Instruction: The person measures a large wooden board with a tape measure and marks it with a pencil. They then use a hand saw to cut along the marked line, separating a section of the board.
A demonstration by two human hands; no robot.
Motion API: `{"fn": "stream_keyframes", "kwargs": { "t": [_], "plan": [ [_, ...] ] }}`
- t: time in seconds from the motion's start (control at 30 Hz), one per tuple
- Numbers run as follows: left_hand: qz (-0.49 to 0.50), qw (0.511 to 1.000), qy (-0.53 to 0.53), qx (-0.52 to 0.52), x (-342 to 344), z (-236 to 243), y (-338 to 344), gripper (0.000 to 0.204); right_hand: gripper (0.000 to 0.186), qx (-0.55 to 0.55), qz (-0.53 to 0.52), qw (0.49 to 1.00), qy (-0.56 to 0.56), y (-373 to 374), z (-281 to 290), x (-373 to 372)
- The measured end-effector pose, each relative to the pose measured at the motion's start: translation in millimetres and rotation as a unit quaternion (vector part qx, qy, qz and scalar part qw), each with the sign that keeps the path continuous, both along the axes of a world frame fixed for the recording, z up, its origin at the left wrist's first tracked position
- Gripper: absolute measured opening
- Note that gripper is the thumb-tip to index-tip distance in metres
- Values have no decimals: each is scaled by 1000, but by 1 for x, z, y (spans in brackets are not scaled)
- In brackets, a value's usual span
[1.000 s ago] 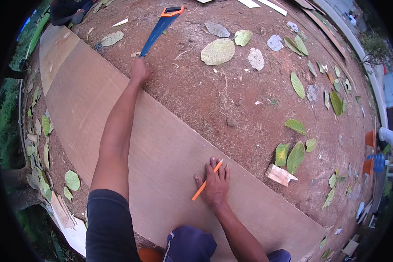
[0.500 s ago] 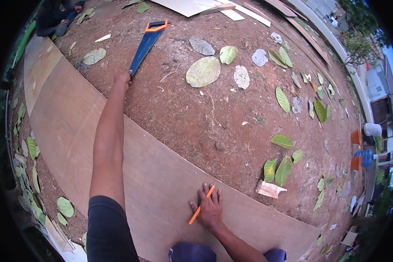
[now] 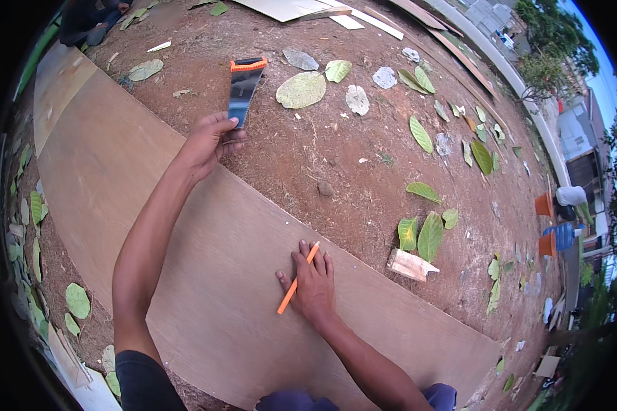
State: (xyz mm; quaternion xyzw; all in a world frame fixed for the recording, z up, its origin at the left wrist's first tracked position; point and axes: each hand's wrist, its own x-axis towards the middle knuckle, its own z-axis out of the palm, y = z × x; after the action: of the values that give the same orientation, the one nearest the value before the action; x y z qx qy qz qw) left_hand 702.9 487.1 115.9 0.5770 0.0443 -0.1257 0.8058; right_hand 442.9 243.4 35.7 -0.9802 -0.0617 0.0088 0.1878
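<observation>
My left hand (image 3: 207, 145) pinches a handsaw (image 3: 244, 89) by the tip end of its blue-black blade, thumb on top. The saw's orange-edged handle points away from me, raised over the bare soil. A large brown plywood sheet (image 3: 219, 267) lies below both arms, running from the far left to the near right. On it, my right hand (image 3: 315, 291) rests palm down with fingers stretched forward. An orange pencil (image 3: 287, 299) is tucked slantwise between its fingers, the pale tip pointing away from me.
Fallen leaves (image 3: 301, 90) dot the reddish soil. Just beyond the sheet's edge lies a short wood offcut (image 3: 411, 264). More boards (image 3: 281, 8) lie at the far side. Another person (image 3: 92, 24) crouches at the far left. Orange buckets (image 3: 547, 243) and a blue water jug (image 3: 562, 235) stand right.
My left arm has drawn back and bent, bringing the saw nearer; its blade now tilts and looks foreshortened. My right hand keeps the pencil at nearly the same spot on the plywood.
</observation>
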Motion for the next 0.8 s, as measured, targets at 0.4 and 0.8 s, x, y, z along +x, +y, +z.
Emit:
{"fn": "stream_keyframes", "kwargs": {
  "t": [0.4,0.8],
  "plan": [
    [-77,987,-55,132,-272,92,-28,32,43,302,-85,934,-172,-18,-2,-65],
    [-377,897,-103,206,-422,141,-146,26,39,88,-264,925,-258,-409,161,-354]
  ]
}}
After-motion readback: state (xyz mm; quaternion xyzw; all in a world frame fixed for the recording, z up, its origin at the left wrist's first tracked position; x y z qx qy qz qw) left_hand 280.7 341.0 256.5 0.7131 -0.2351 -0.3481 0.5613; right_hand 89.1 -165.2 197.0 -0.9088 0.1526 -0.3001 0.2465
